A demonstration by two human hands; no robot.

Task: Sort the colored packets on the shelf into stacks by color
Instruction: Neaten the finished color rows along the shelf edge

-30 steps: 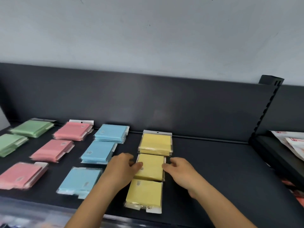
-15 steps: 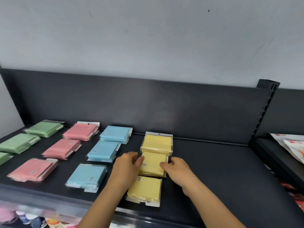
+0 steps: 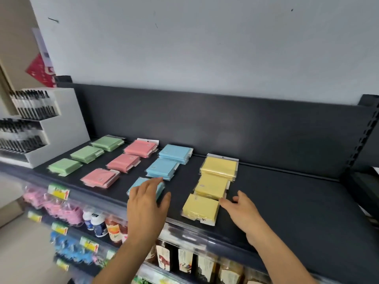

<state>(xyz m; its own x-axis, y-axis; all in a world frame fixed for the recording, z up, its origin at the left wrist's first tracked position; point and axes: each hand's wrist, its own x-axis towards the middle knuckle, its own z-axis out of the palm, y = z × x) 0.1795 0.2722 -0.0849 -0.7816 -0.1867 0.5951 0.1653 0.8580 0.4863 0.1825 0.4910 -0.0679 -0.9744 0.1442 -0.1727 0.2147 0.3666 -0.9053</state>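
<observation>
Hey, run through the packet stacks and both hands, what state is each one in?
Green packets, three flat stacks, untouched.
Pink packets, three flat stacks, untouched.
Blue packets, three flat stacks, front one partly covered.
Yellow packets, three flat stacks, close together.
Left hand, open, fingers spread over the front blue stack.
Right hand, open, fingertips at the front yellow stack.

Person, two bare hands. left hand [image 3: 146, 203] and right hand [image 3: 243, 212] are uncovered, bare from fingertips to wrist. Behind each hand, left forearm [image 3: 127, 257] and right forearm [image 3: 281, 261] are bare too, down to the frame edge. Forearms slim, narrowing at the wrists. Left hand slightly motion-blurred.
</observation>
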